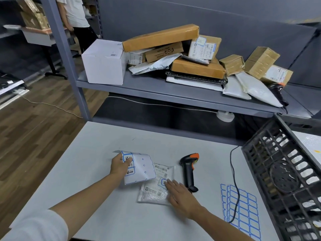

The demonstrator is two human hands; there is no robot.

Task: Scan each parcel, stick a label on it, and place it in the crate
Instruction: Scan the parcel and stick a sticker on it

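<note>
A small clear-plastic parcel (154, 190) with a barcode slip lies flat on the white table (97, 146). My right hand (180, 195) rests on its right side, straight fingers pressing a blue-bordered label (163, 182) onto it. My left hand (119, 165) grips a curled label sheet (142, 168) by its left edge, just left of the parcel and overlapping its top corner. A black and orange scanner (188, 169) lies on the table right of the parcel. The black crate (278, 171) stands at the right edge.
Another sheet of blue-bordered labels (243, 211) lies at the table's front right, with the scanner cable (233, 180) across it. The grey shelf (156, 87) behind holds a white box (104, 61), several cardboard boxes and mailer bags. A person stands at the far left.
</note>
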